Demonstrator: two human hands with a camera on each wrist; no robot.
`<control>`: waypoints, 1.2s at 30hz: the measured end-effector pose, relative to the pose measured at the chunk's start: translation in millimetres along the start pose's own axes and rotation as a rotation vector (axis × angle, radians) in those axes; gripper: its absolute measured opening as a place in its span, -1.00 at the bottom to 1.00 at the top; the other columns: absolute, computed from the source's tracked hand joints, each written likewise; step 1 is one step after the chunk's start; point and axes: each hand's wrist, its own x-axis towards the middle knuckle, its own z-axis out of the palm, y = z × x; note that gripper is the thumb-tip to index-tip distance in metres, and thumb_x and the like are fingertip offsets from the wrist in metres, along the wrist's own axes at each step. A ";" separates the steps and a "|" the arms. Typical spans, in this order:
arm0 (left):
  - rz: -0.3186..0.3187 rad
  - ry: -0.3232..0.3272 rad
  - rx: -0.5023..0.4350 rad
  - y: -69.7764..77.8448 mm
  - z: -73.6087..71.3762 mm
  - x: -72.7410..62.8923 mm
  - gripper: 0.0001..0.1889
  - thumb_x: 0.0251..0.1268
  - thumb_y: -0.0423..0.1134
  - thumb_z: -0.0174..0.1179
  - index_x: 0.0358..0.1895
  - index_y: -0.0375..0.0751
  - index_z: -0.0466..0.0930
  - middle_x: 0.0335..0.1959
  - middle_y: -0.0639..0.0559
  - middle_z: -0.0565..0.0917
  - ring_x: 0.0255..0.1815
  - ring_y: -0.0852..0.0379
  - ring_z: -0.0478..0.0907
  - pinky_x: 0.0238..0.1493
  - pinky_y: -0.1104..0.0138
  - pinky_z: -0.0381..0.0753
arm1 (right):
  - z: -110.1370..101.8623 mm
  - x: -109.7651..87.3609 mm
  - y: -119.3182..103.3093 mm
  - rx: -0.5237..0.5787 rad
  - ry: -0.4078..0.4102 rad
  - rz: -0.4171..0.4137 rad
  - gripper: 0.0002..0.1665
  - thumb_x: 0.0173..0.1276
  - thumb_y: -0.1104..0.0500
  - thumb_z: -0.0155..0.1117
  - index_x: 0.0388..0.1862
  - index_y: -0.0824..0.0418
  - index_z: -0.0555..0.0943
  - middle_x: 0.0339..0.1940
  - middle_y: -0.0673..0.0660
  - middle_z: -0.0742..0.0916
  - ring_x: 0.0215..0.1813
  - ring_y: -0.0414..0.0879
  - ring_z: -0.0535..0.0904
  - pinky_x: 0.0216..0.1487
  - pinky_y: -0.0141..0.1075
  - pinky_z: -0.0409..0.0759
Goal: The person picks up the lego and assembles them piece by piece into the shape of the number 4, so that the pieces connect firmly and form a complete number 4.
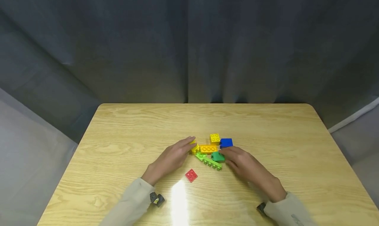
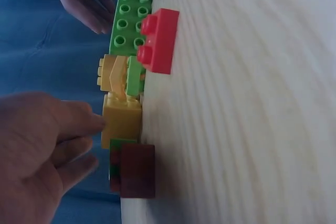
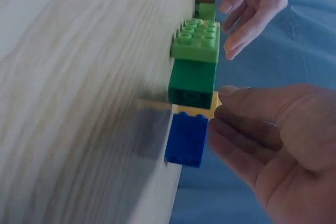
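Note:
My left hand [image 1: 173,156] reaches in from the left, its fingers over a yellow brick [image 1: 195,149]. In the left wrist view a fingertip is right at the side of that yellow brick [image 2: 122,121], and a dark red brick [image 2: 137,170] stands below the fingers. My right hand [image 1: 245,165] is at the right of the pile, fingers loosely bent beside a dark green brick [image 1: 217,157] and a blue brick [image 1: 226,142]. The right wrist view has its thumb and fingers apart, near the blue brick [image 3: 187,139].
An orange-yellow brick [image 1: 208,149] lies between the hands, with light green bricks [image 1: 212,163] in front and a square yellow brick [image 1: 214,138] behind. Nearer the person is a red brick [image 1: 191,175]. All are on a wooden table [image 1: 133,127] before a dark curtain [image 1: 142,48].

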 end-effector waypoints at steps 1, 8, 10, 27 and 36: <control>-0.004 -0.005 -0.003 0.2 1.1 0.9 -0.57 0.36 -0.61 0.26 0.28 -0.38 0.61 0.44 -0.26 0.48 0.46 -0.11 0.44 0.36 0.23 0.51 | 1.4 1.0 -0.5 -0.008 0.002 -0.014 -0.56 0.39 0.40 0.41 0.24 0.30 0.68 0.19 0.20 0.72 0.24 0.13 0.65 0.17 0.02 0.68; -0.019 -0.012 0.026 1.8 6.3 7.7 -0.60 0.36 -0.48 0.36 0.24 -0.31 0.66 0.38 -0.25 0.55 0.39 -0.12 0.51 0.38 0.14 0.52 | 7.9 5.8 -1.0 -0.053 0.005 -0.028 -0.54 0.33 0.37 0.49 0.21 0.28 0.69 0.12 0.18 0.71 0.14 0.06 0.68 0.11 -0.07 0.72; -0.027 -0.011 0.048 2.7 7.0 10.5 -0.56 0.33 -0.45 0.40 0.27 -0.27 0.66 0.36 -0.22 0.57 0.37 -0.10 0.52 0.38 0.13 0.52 | 8.5 7.6 -2.0 -0.061 -0.005 -0.013 -0.54 0.34 0.34 0.50 0.22 0.28 0.68 0.09 0.17 0.70 0.10 0.02 0.67 0.08 -0.12 0.73; -0.034 0.019 0.094 17.4 16.6 14.4 -0.58 0.27 -0.32 0.48 0.20 -0.19 0.71 0.18 -0.04 0.69 0.21 0.04 0.56 0.29 0.25 0.55 | 8.7 5.9 -2.2 -0.095 -0.030 0.012 -0.50 0.28 0.24 0.59 0.16 0.37 0.70 -0.09 0.13 0.61 -0.17 -0.17 0.52 -0.19 -0.32 0.66; -0.033 0.030 0.059 23.2 21.9 9.3 -0.55 0.31 -0.21 0.48 0.26 -0.09 0.70 0.07 0.01 0.67 0.08 0.07 0.52 0.11 0.31 0.59 | 9.1 -0.4 0.7 -0.050 0.010 0.025 -0.53 0.23 0.26 0.62 0.08 0.33 0.66 -0.03 0.14 0.62 -0.03 -0.08 0.60 -0.02 -0.15 0.71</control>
